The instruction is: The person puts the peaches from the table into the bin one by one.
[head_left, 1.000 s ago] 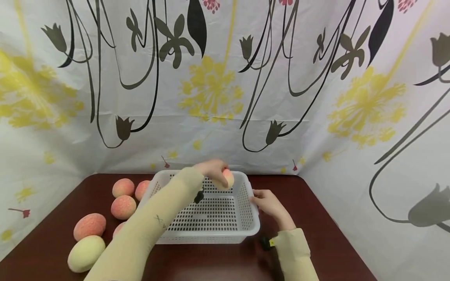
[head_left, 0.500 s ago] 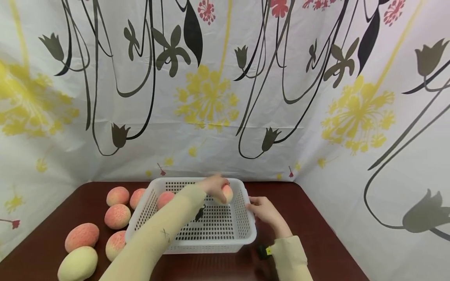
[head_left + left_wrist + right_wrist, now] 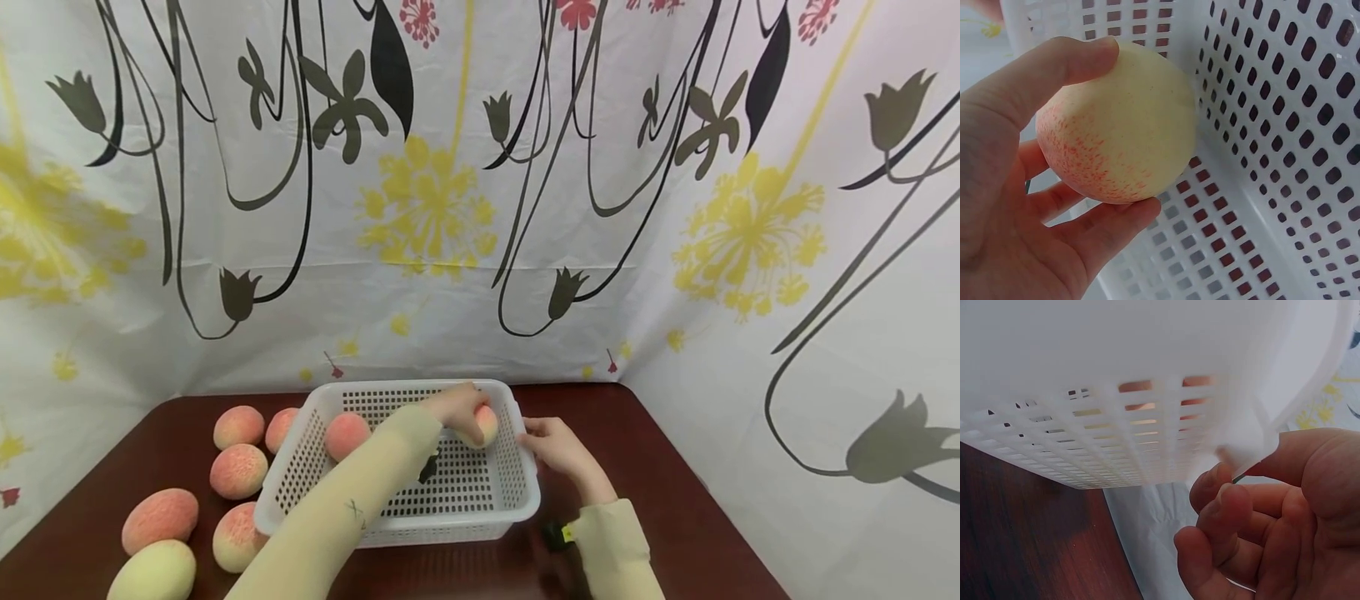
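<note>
My left hand [image 3: 456, 407] reaches into a white perforated plastic basket [image 3: 442, 521] and holds a pale yellow peach with a red blush [image 3: 1129, 125], thumb on top and fingers beneath. In the head view this peach [image 3: 486, 427] is low in the basket's back right corner. My right hand [image 3: 558, 450] pinches the basket's right rim from outside, its curled fingers under the lip in the right wrist view. A pink peach [image 3: 347, 435] sits in the basket's left part, partly behind my left forearm.
Left of the basket, on the dark red-brown table [image 3: 675, 517], lie several peaches, such as a pink one [image 3: 238, 427] and a blushed one [image 3: 238, 471]. A pale yellow fruit [image 3: 153, 571] is nearest the front. A flower-patterned white sheet [image 3: 420, 333] stands behind and beside the table.
My left hand has lowered the peach from over the basket's back right part down inside it. My right hand stays on the rim. The head view has shifted slightly.
</note>
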### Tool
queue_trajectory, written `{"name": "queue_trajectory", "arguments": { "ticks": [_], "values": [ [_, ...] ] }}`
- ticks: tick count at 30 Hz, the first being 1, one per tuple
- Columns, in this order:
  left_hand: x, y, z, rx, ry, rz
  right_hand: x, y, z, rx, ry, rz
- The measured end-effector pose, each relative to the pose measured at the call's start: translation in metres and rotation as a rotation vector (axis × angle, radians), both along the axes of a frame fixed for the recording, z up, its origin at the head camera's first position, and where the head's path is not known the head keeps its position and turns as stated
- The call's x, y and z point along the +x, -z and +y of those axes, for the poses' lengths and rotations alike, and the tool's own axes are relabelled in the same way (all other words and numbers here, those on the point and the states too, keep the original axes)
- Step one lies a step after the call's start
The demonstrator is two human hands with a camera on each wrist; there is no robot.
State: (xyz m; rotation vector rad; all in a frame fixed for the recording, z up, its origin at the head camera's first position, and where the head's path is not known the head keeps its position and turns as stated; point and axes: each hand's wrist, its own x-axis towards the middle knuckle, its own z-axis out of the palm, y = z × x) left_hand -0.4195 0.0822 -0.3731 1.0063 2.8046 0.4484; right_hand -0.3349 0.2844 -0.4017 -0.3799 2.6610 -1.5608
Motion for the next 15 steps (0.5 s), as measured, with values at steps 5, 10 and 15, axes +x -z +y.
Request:
{"name": "queue_trajectory", "arguments": {
  "ticks": [5, 10, 15],
  "values": [
    [-0.004, 0.011, -0.001, 0.016, -0.003, -0.002, 0.000, 0.000, -0.001, -0.017, -0.015, 0.002],
    [-0.006, 0.015, 0.000, 0.002, 0.000, 0.012, -0.003, 0.000, 0.000, -0.008, -0.010, 0.002],
    [-0.009, 0.020, 0.001, -0.022, -0.006, -0.003, -0.003, 0.001, 0.000, 0.010, 0.001, -0.006]
  ]
}}
